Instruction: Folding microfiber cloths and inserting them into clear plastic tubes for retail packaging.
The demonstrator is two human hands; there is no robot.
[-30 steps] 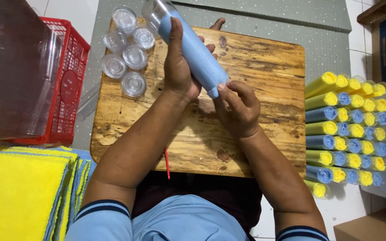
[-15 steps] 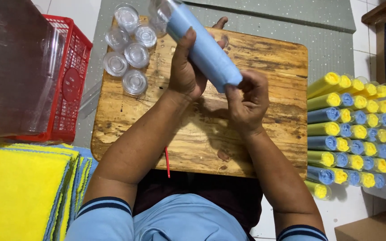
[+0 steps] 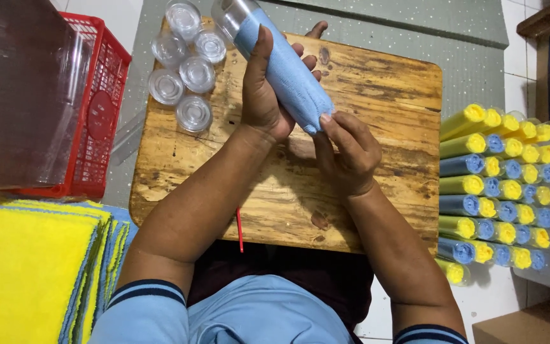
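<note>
My left hand (image 3: 263, 95) is wrapped around a clear plastic tube (image 3: 237, 14) that holds a rolled blue cloth (image 3: 288, 70), tilted over the wooden board (image 3: 377, 83). My right hand (image 3: 345, 153) presses its fingertips against the near end of the blue roll, where the cloth sticks out of the tube. Several clear round caps (image 3: 186, 70) lie on the board's far left corner, just left of the tube's far end.
A stack of filled tubes with yellow and blue rolls (image 3: 498, 185) lies at the right. A red basket (image 3: 100, 108) holding clear plastic stands at the left. Flat yellow and blue cloths (image 3: 33, 274) are piled at the near left. Cardboard boxes sit at the right edge.
The tube has tilted a little and shifted slightly toward me. My right hand's fingers have gone from curled under the roll's end to pressing on it with straighter fingertips.
</note>
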